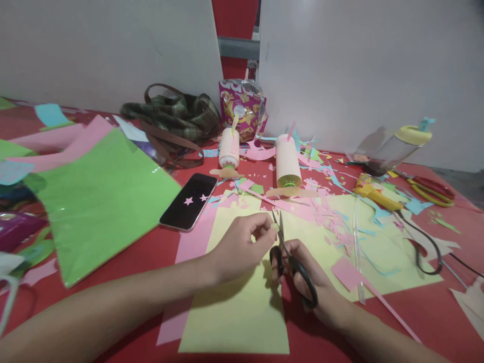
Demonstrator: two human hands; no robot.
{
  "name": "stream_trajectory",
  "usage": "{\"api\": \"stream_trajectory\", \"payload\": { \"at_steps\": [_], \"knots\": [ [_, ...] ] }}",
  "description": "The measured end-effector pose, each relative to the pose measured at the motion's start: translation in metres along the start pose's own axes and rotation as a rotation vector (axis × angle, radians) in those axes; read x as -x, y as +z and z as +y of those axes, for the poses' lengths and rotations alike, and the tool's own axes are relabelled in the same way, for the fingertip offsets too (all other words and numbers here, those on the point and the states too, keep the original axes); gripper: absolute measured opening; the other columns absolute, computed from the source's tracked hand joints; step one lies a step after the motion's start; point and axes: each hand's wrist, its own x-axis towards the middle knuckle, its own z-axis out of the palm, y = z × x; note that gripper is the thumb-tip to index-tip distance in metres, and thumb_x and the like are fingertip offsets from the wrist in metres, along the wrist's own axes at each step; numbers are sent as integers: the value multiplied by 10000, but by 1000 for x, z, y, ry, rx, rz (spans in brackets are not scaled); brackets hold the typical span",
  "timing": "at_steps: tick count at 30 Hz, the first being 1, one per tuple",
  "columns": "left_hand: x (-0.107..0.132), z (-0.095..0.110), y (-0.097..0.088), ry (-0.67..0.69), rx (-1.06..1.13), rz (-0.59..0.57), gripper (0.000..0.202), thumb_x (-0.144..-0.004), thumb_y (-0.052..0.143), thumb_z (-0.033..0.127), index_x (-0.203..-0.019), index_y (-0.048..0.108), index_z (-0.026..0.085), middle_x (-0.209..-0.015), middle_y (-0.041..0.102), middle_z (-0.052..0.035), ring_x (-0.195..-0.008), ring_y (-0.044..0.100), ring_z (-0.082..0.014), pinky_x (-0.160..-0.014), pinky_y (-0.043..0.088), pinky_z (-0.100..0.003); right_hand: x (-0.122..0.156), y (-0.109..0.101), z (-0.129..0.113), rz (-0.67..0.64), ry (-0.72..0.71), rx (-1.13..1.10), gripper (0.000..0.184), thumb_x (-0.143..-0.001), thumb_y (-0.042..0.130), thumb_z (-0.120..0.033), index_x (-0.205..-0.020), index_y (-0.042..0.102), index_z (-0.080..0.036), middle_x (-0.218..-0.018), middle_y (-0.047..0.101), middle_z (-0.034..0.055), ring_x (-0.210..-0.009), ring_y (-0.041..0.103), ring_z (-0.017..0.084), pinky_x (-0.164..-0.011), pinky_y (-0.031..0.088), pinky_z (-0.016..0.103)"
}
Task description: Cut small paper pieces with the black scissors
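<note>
My right hand (306, 269) grips a pair of black-handled scissors (298, 269), fingers through the loops, blades pointing up and slightly parted. Close beside the blades, my left hand (245, 239) pinches a small piece of pale yellow paper (275, 228). Most of that piece is covered by the fingertips. Beneath both hands lies a sheet of yellow paper (234, 322), with pink paper (172, 312) showing under its left side. Left of the hands, a phone (185, 217) lies face up with pink paper stars (188, 201) on its dark screen.
Two paper-wrapped bottles (229, 143) (287, 159) lie at the back among paper scraps. A green sheet pack (102, 196) covers the left. A yellow glue gun (378, 194), its black cord, red-and-yellow-handled pliers (431, 190) and a clear container (401, 146) are at right. A plaid bag (181, 113) and snack bag (242, 111) stand behind.
</note>
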Motion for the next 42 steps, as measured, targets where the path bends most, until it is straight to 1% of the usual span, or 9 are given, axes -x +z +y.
{"api": "stream_trajectory", "payload": {
  "at_steps": [5, 8, 11, 23, 26, 32, 37, 40, 42],
  "knots": [
    [-3, 3, -7, -11, -94, -52, 190, -770, 362, 222, -591, 372, 157, -557, 366, 51, -541, 354, -67, -505, 300, -181, 2, 1, -2, 2, 23, 20, 349, -667, 512, -507, -809, 344, -235, -774, 416, 2, -686, 401, 121, -596, 329, 251],
    [-5, 6, -12, -20, -163, -83, 181, -762, 361, 220, -599, 397, 154, -566, 397, 44, -548, 379, -72, -509, 301, -188, 1, 1, -3, 13, 34, 23, 363, -661, 508, -520, -807, 339, -233, -769, 428, 5, -676, 400, 120, -568, 327, 241],
    [-6, 9, -15, -20, -219, -108, 178, -748, 366, 205, -582, 401, 151, -559, 403, 43, -537, 384, -72, -498, 294, -190, 0, 1, -2, -3, 38, 15, 364, -655, 522, -511, -806, 343, -232, -740, 423, -4, -657, 390, 113, -556, 323, 232],
    [-7, 9, -18, 4, -245, -133, 159, -720, 357, 165, -565, 388, 150, -549, 391, 45, -523, 361, -68, -489, 281, -188, -1, 2, -1, 34, 87, -50, 383, -622, 564, -502, -778, 347, -227, -722, 429, -15, -612, 407, 97, -516, 312, 218],
    [-7, 9, -21, 4, -227, -150, 155, -712, 359, 159, -558, 379, 151, -533, 369, 48, -517, 345, -68, -493, 277, -188, -2, 3, -1, 48, 72, -55, 380, -608, 584, -491, -757, 356, -226, -700, 427, -23, -574, 404, 90, -491, 297, 212],
    [-8, 10, -23, -45, -164, -174, 162, -712, 357, 172, -551, 346, 156, -515, 308, 52, -489, 303, -64, -453, 243, -186, -2, 2, 3, 56, 46, -46, 334, -640, 590, -428, -766, 353, -229, -694, 422, -31, -549, 396, 82, -462, 279, 199],
    [-8, 9, -22, -74, -118, -202, 159, -717, 356, 191, -561, 345, 159, -510, 292, 56, -472, 296, -60, -432, 233, -179, -4, 2, 5, 141, 8, -33, 301, -657, 607, -343, -753, 344, -230, -666, 416, -48, -500, 376, 62, -434, 276, 184],
    [-8, 7, -21, -70, -128, -231, 163, -708, 360, 185, -550, 336, 157, -511, 298, 55, -476, 303, -59, -438, 237, -176, -6, 2, 6, 199, -38, -63, 339, -627, 630, -361, -758, 343, -238, -691, 440, -39, -548, 412, 76, -431, 295, 176],
    [-7, 6, -19, -71, -155, -279, 146, -698, 361, 177, -554, 359, 154, -509, 319, 53, -473, 304, -58, -436, 234, -177, -7, 1, 7, 218, -69, -107, 386, -589, 646, -399, -771, 342, -244, -754, 469, -19, -621, 450, 99, -431, 310, 175]
  ]
}}
